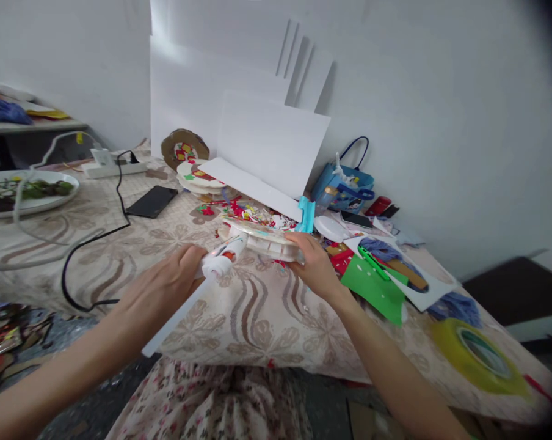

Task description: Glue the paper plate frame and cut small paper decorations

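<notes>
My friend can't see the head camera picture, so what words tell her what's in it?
A left hand holds a glue gun close to a white layered piece, which the right hand grips by its other side. Colourful scraps lie behind it on a patterned tablecloth, with a green sheet and yellow tape to the right.

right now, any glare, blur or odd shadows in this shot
head view: bright glare at the upper left of the white board; dark vignetting at the right edge; yellow tape roll soft, blurred; grey shadows beside the upright white strips
</notes>
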{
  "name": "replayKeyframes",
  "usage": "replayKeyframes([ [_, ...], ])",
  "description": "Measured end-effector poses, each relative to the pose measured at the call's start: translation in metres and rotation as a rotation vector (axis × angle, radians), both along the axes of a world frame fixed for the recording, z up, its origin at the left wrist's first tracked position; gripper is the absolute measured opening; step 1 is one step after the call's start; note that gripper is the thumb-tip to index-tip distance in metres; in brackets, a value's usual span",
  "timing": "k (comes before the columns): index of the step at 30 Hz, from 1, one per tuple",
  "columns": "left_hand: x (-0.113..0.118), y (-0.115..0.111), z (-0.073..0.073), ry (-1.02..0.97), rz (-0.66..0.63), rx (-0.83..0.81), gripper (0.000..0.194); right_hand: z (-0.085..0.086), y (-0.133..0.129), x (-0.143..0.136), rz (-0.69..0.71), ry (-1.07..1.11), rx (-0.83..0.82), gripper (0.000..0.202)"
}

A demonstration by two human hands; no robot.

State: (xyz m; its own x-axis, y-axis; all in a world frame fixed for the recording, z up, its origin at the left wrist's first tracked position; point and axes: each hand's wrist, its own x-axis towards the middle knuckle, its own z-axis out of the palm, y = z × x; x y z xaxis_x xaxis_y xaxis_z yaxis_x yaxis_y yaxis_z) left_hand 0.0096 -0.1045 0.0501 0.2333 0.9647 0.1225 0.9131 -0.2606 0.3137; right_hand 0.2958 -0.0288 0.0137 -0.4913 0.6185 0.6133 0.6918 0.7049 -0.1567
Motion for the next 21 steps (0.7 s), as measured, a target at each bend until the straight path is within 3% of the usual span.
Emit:
replayKeyframes([
  [4,-0.004,-0.001,-0.005,-0.032,-0.056,0.059,0.011,-0.002,0.0,0.002,0.004,-0.001,-0.009,0.048],
  [8,-0.004,-0.004,-0.008,-0.082,-0.03,0.132,0.008,-0.002,0.0,0.001,0.009,0.01,-0.021,0.048],
  [21,0.004,-0.011,-0.004,-0.089,-0.022,0.09,0.008,-0.004,-0.002,0.002,0.011,-0.007,0.024,0.049],
])
